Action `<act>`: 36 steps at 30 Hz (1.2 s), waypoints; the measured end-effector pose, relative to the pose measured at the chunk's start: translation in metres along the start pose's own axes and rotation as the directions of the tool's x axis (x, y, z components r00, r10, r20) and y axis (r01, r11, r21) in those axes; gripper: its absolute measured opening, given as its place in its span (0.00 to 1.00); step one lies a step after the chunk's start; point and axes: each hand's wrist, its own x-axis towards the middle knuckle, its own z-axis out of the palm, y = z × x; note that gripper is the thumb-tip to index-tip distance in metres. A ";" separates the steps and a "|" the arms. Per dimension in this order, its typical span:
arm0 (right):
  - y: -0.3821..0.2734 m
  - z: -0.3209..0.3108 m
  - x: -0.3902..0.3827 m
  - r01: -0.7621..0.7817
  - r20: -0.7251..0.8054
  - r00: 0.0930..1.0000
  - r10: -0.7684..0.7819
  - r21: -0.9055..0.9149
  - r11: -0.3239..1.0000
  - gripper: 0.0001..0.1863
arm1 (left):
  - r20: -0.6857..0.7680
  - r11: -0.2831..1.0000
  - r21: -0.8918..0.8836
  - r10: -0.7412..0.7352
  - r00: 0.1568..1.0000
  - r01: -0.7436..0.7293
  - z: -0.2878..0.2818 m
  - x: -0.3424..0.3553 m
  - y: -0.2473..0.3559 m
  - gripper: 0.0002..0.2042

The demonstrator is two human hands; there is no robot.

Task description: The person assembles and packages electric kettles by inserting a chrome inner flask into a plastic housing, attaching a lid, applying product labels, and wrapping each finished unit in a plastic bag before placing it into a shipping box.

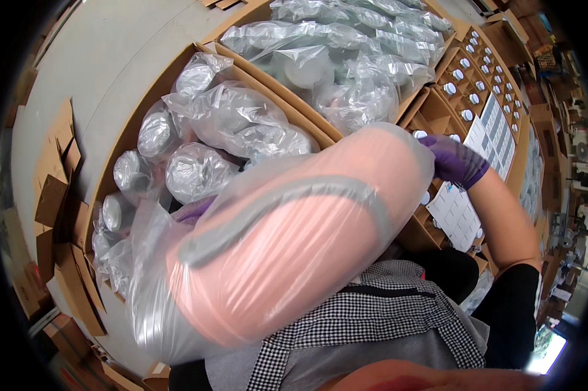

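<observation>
A large pink cylindrical object (274,274) with a curved grey strip lies slantwise across my front inside a clear plastic bag. My right hand (453,159), in a purple glove, grips its upper right end. My left hand (193,208), also purple-gloved, is behind the bagged object at its left side, with its fingers mostly hidden. Just beyond is an open carton (128,104) packed with plastic-wrapped, rounded items (199,173).
Another carton (251,65) of bagged items (378,36) stands at the back. At the right are divided boxes with white-capped containers (466,114) and printed sheets (453,215). Torn cardboard (53,189) lies at the left on the concrete floor (101,45).
</observation>
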 end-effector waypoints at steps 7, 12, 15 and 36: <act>-0.130 -0.104 0.151 0.039 0.318 0.809 -0.494 -0.868 -0.495 0.21 | 0.305 0.967 0.170 0.134 0.943 -0.192 -0.014 0.070 0.072 0.09; -0.071 -0.166 0.321 -0.165 -0.064 0.951 -0.302 -0.932 -0.322 0.22 | 0.473 0.928 0.203 0.188 0.861 -0.313 -0.004 0.122 0.112 0.10; -0.074 -0.112 0.329 -0.141 -0.036 0.930 -0.365 -0.953 -0.266 0.24 | 0.543 0.922 0.206 0.172 0.822 -0.329 0.005 0.142 0.130 0.11; -0.204 -0.147 0.002 -0.415 -0.218 0.687 -0.693 -0.901 -0.128 0.34 | 0.598 0.697 0.510 0.134 0.790 -0.504 -0.034 0.162 0.172 0.21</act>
